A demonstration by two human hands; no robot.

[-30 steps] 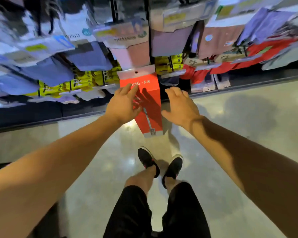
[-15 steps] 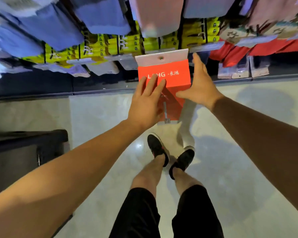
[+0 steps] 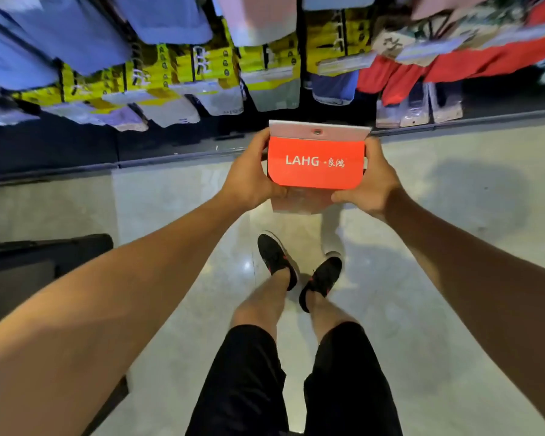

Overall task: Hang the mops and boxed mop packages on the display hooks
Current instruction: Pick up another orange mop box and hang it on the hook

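Note:
An orange boxed mop package [image 3: 317, 162] with white lettering and a white hang tab with a hole at its top is held out in front of me, over the floor. My left hand [image 3: 249, 176] grips its left side. My right hand [image 3: 370, 180] grips its right side. The box's lower part is foreshortened and mostly hidden behind its orange face. It hangs free of the rack, a little in front of the lowest row of goods.
A display rack [image 3: 177, 152] runs across the top, hung with blue, pink, yellow [image 3: 202, 64] and red packaged goods [image 3: 400, 77]. A dark cart or bin [image 3: 29, 262] stands at left. My legs and black shoes [image 3: 277, 259] are on the glossy floor.
Both hands went from loosely touching the box to gripping its two sides. The box tipped up so its orange face points toward me, and it sits lower against the rack.

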